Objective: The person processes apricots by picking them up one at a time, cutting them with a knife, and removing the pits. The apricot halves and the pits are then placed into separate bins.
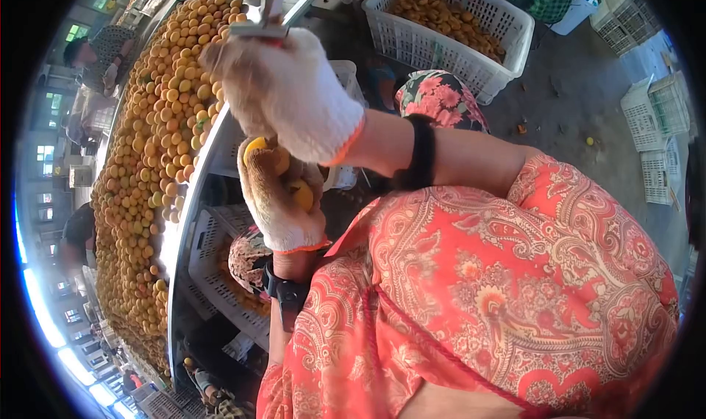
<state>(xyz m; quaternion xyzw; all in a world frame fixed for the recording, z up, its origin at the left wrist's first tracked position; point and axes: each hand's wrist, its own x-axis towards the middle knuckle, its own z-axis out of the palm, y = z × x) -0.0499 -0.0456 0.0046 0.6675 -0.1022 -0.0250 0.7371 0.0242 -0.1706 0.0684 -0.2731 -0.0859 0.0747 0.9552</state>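
Observation:
My left hand (pixel 281 198), in a white glove browned at the fingers, is closed around yellow-orange apricots (pixel 301 196), parts of which show between palm and fingers. Just above it my right hand (pixel 287 95), gloved the same way, is closed with its stained, slightly blurred fingers turned down toward the left hand. I cannot tell what the right fingers hold. A grey metal bar (pixel 257 30) with a red bit beside it overlaps the top of the right glove in this view. Left of both hands, a great heap of apricots (pixel 169 95) covers a long table with a pale metal edge (pixel 193 206).
A white crate (pixel 448 49) of orange fruit pieces stands at the upper right. Below the table edge sits another white crate (pixel 209 253). Stacked crates (pixel 654 136) stand far right. A flower-patterned cloth (pixel 441 99) lies behind my right wrist. Another person (pixel 103 59) is across the table.

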